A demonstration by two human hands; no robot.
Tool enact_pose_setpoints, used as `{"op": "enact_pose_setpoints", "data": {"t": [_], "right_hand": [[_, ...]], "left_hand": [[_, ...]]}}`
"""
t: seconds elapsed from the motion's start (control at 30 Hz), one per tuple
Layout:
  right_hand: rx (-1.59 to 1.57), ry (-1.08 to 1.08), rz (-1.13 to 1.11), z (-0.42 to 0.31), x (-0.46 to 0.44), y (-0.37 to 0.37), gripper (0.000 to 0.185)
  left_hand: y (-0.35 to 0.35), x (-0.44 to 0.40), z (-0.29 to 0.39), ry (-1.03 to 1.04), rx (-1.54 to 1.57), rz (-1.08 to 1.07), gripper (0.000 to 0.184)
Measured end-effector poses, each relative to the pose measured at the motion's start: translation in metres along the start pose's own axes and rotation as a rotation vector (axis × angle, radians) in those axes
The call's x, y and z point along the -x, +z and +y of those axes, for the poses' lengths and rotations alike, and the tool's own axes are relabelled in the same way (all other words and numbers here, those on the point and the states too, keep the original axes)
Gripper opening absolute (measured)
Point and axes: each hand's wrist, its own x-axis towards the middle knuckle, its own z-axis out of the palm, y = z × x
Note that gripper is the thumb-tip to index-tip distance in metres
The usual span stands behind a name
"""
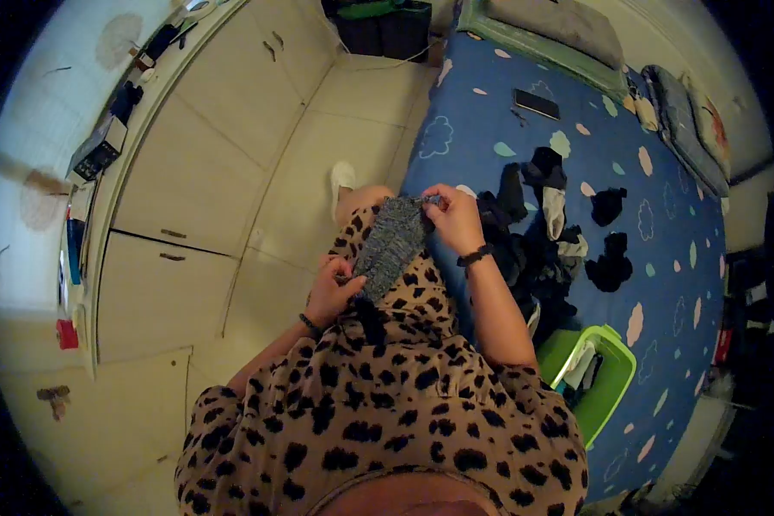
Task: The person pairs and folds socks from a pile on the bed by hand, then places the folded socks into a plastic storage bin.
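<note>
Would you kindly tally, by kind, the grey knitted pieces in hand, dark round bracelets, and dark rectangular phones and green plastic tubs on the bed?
Grey knitted piece: 1
Dark bracelets: 2
Dark phone: 1
Green tub: 1
Total: 5

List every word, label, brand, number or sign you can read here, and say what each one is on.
None can be read anywhere in the picture.
Dark box on the left-hand ledge: any print is too small and blurred to read.
Phone on the bed: dark face, no legible text.
Gray knitted piece: no lettering visible.
Blue bed cover: cloud and drop shapes, no readable words.
</note>
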Motion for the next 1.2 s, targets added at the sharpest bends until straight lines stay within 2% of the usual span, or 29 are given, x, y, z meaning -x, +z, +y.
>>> {"op": "enact_pose_setpoints", "data": {"t": [0.07,0.1,0.17,0.2,0.27,0.3,0.37,0.4,0.47,0.5,0.53,0.57,0.6,0.67,0.7,0.83,0.9,0.93,1.0,1.07,1.13,1.2], "right_hand": [[-0.246,-0.017,-0.057,0.007,-0.004,0.001,0.012],[-0.246,-0.016,-0.058,0.002,-0.007,-0.001,0.012],[-0.735,0.109,-0.247,-0.010,-0.014,-0.006,0.013],[-0.737,0.109,-0.246,-0.009,-0.018,-0.003,0.013],[-0.896,-0.052,-0.239,-0.006,-0.028,0.002,0.014],[-0.896,-0.052,-0.239,-0.005,-0.031,0.002,0.014],[-1.221,0.103,-0.273,-0.002,-0.036,-0.001,0.012],[-1.220,0.098,-0.278,0.002,-0.036,-0.002,0.012],[-1.387,0.390,-0.444,0.018,-0.036,0.000,0.010],[-1.388,0.388,-0.444,0.024,-0.036,0.008,0.010],[-1.205,0.368,-0.458,0.031,-0.036,0.018,0.010],[-1.021,0.350,-0.467,0.040,-0.036,0.027,0.011],[-1.021,0.354,-0.462,0.049,-0.038,0.035,0.011],[-0.860,0.125,-0.379,0.062,-0.039,0.047,0.015],[-0.862,0.125,-0.383,0.059,-0.038,0.046,0.015],[-0.778,0.101,-0.376,0.050,-0.041,0.037,0.018],[-0.783,0.108,-0.383,0.053,-0.039,0.041,0.020],[-0.660,0.070,-0.388,0.062,-0.040,0.047,0.019],[-0.536,0.024,-0.396,0.074,-0.040,0.053,0.019],[-0.431,-0.165,-0.248,0.083,-0.035,0.055,0.013],[-0.388,-0.089,-0.297,0.074,-0.025,0.047,0.014],[-0.343,-0.018,-0.336,0.066,-0.019,0.040,0.016]], "left_hand": [[-0.004,-0.001,-0.018,-0.005,0.038,-0.059,0.031],[-0.006,-0.001,-0.011,-0.006,0.038,-0.059,0.031],[-0.012,0.002,0.004,-0.385,0.484,-0.050,0.028],[-0.013,0.003,0.011,-0.385,0.482,-0.050,0.028],[-0.014,0.002,0.028,0.102,0.148,0.246,0.022],[-0.019,0.001,0.042,0.102,0.147,0.246,0.022],[-0.029,-0.006,0.067,0.783,-0.545,0.310,0.020],[-0.025,-0.005,0.062,0.783,-0.547,0.316,0.020],[-0.009,-0.006,0.045,1.007,-0.730,0.107,0.020],[-0.001,-0.006,0.037,0.977,-0.793,-0.042,0.015],[0.001,-0.007,0.037,0.979,-0.792,-0.044,0.015],[0.003,-0.009,0.035,0.955,-0.792,-0.157,0.014],[0.004,-0.010,0.035,0.928,-0.790,-0.270,0.013],[0.000,-0.011,0.041,0.918,-0.797,-0.347,0.013],[-0.002,-0.011,0.044,0.910,-0.808,-0.420,0.014],[0.004,-0.011,0.038,1.035,-0.696,-0.437,0.019],[0.005,-0.012,0.038,0.924,-0.664,-0.500,0.023],[0.006,-0.012,0.038,0.921,-0.664,-0.499,0.023],[0.005,-0.013,0.035,0.725,-0.552,-0.586,0.030],[-0.004,-0.014,0.032,0.661,-0.529,-0.552,0.030],[-0.014,-0.005,0.028,0.588,-0.500,-0.532,0.030],[-0.020,-0.002,0.018,0.534,-0.557,-0.471,0.041]]}}
